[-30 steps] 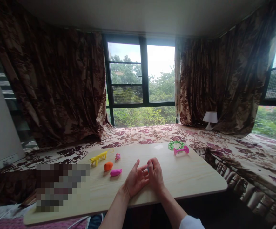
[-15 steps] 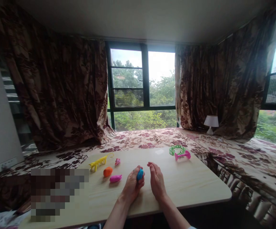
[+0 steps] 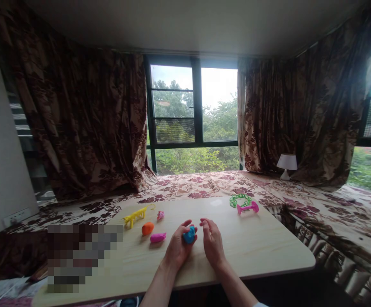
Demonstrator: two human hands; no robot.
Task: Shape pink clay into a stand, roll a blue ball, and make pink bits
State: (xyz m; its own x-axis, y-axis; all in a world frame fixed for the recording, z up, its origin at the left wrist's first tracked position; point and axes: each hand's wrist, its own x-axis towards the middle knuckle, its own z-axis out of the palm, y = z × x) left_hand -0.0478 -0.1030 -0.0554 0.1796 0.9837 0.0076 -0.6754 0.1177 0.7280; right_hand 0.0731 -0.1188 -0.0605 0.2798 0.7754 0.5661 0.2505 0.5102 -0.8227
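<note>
Fingers of left hand hold blue lump (apparently mid-shaping); right hand loosely curved, apart; pressing requires closing in.

The left forearm and the right forearm come up from the lower edge of the view, leaning toward each other. The left hand is turned partly upward, and its fingers are curled in a grip. The right hand stands near it but apart, palm inward, with fingers loosely bent.
</note>
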